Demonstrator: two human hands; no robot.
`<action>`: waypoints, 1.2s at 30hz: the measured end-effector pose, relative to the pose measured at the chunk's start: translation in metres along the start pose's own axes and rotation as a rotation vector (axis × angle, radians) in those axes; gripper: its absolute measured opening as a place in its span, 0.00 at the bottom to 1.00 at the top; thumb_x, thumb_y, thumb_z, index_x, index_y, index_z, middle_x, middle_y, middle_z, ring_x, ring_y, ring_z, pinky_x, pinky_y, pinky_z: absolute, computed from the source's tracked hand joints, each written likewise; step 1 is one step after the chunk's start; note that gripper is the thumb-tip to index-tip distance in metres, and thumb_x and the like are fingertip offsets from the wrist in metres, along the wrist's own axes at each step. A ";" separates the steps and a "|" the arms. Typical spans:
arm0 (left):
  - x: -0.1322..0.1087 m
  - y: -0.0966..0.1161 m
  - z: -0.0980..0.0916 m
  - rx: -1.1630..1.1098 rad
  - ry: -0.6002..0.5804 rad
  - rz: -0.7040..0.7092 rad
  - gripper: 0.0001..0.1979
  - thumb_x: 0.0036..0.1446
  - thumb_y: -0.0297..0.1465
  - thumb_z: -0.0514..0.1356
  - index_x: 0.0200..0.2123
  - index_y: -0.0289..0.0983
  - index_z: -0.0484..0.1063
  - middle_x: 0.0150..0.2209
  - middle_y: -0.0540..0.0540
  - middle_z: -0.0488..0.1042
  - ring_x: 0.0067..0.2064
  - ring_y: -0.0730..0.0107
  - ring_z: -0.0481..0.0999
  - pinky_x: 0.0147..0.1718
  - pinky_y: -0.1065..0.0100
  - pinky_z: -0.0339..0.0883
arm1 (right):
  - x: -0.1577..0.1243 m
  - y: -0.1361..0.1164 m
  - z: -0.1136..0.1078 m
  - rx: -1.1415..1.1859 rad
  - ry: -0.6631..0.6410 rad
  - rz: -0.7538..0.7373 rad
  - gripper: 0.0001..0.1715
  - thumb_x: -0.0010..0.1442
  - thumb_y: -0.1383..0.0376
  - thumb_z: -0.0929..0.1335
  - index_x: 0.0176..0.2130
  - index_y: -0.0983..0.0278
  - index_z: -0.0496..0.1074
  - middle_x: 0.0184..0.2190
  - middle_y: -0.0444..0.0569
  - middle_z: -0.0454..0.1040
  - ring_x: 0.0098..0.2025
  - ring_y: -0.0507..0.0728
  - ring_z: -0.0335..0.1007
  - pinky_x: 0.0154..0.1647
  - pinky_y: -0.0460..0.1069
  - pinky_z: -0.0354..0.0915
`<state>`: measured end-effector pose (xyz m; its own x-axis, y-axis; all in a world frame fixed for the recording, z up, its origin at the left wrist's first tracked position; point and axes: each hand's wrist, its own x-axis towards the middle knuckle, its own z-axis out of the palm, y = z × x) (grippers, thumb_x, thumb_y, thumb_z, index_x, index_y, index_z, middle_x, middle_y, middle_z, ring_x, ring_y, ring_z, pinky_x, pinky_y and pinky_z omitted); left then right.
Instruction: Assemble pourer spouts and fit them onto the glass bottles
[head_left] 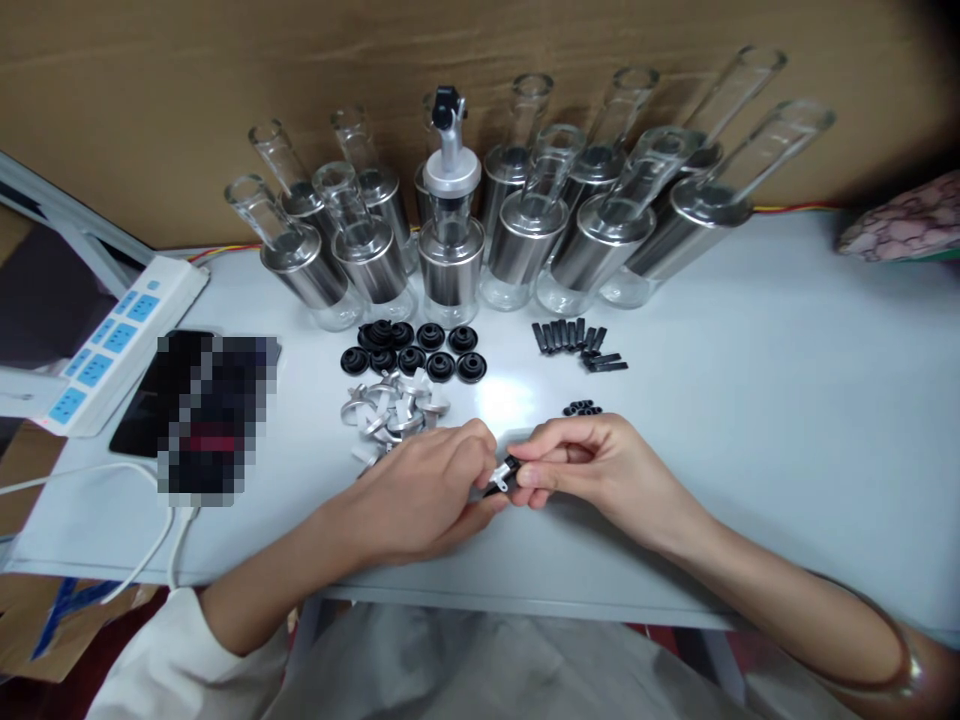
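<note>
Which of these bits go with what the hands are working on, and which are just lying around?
In use: left hand, right hand, spout part, silver spouts, black caps, black tubes, bottles.
Lying about: power strip, phone, white cable, patterned cloth.

The left hand (pixel 420 490) and right hand (pixel 592 465) met low on the desk (pixel 750 400), pinching a small black-and-silver part (pixel 501 478) between their fingers. At 11 o'clock from them lay silver spouts (pixel 390 410), with black caps (pixel 412 350) just beyond. Bottles (pixel 450 250) stood at 12 o'clock and black tubes (pixel 574 340) lay at 1.
</note>
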<state>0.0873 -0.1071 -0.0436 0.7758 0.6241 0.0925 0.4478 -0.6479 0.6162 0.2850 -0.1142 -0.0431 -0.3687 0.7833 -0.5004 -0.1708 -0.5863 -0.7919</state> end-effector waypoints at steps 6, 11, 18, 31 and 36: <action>-0.001 0.000 -0.003 -0.028 0.014 -0.076 0.09 0.61 0.31 0.48 0.28 0.40 0.51 0.35 0.45 0.67 0.27 0.72 0.68 0.27 0.68 0.64 | -0.003 0.001 -0.006 -0.159 -0.018 -0.141 0.10 0.44 0.62 0.77 0.30 0.63 0.79 0.23 0.46 0.79 0.26 0.53 0.76 0.31 0.47 0.73; -0.002 0.002 -0.006 -0.146 -0.040 -0.151 0.11 0.60 0.31 0.48 0.26 0.40 0.50 0.34 0.45 0.67 0.29 0.70 0.69 0.29 0.65 0.68 | -0.005 -0.005 -0.011 -0.478 -0.080 -0.353 0.11 0.53 0.61 0.73 0.38 0.60 0.79 0.33 0.47 0.78 0.34 0.54 0.75 0.37 0.48 0.72; -0.003 0.001 -0.004 -0.277 0.025 -0.082 0.12 0.58 0.31 0.51 0.26 0.40 0.47 0.34 0.45 0.67 0.30 0.71 0.69 0.30 0.66 0.68 | -0.007 -0.009 -0.016 -0.694 -0.239 -0.484 0.12 0.60 0.63 0.68 0.45 0.59 0.73 0.41 0.48 0.76 0.41 0.54 0.72 0.44 0.47 0.67; -0.004 0.001 -0.001 -0.347 0.176 0.176 0.13 0.52 0.31 0.58 0.39 0.40 0.58 0.39 0.43 0.70 0.38 0.66 0.73 0.36 0.65 0.70 | -0.008 -0.006 -0.011 -0.576 -0.164 -0.453 0.15 0.64 0.55 0.62 0.38 0.62 0.71 0.34 0.49 0.74 0.36 0.54 0.70 0.39 0.48 0.65; -0.006 0.005 -0.008 -0.237 0.100 0.187 0.17 0.63 0.29 0.52 0.54 0.38 0.57 0.45 0.40 0.71 0.46 0.66 0.73 0.43 0.68 0.69 | -0.004 -0.005 -0.011 -0.482 -0.134 -0.413 0.14 0.63 0.56 0.62 0.38 0.62 0.72 0.34 0.47 0.74 0.36 0.54 0.70 0.38 0.47 0.66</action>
<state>0.0807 -0.1106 -0.0349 0.7820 0.5512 0.2910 0.1761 -0.6432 0.7452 0.2973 -0.1121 -0.0404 -0.4767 0.8736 -0.0977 0.0950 -0.0593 -0.9937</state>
